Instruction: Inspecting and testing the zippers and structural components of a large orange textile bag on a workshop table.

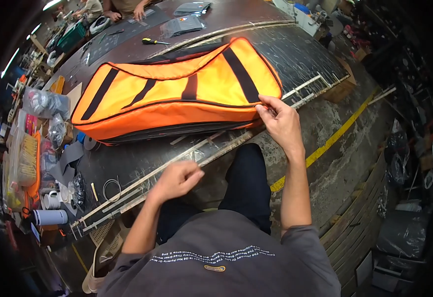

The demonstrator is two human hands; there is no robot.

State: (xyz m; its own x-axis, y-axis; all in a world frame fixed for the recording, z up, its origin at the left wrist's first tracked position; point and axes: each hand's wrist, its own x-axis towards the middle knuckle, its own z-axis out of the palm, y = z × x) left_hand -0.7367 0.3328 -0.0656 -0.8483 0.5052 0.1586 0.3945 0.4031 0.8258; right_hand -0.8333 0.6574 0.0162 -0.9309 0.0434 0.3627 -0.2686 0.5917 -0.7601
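A large bright orange bag (pixel 167 116) with black straps and black piping lies across the dark worktable, its top panel sagging in the middle. At its near right corner, my right hand (pixel 280 119) pinches the edge between thumb and fingers. Whether a zipper pull is in that pinch, I cannot tell. My left hand (pixel 177 179) is closed with curled fingers, over the table's front edge and apart from the bag. Its palm side is hidden, so anything inside it cannot be made out.
Beyond the bag lie a screwdriver (pixel 154 41) and grey plastic-wrapped packets (pixel 183 25). Another person's hand (pixel 139 12) rests at the far side. On the left are a coil of wire (pixel 111 190), a tumbler (pixel 50 217) and a clear bin (pixel 26 158). Metal rulers (pixel 142 184) line the front edge.
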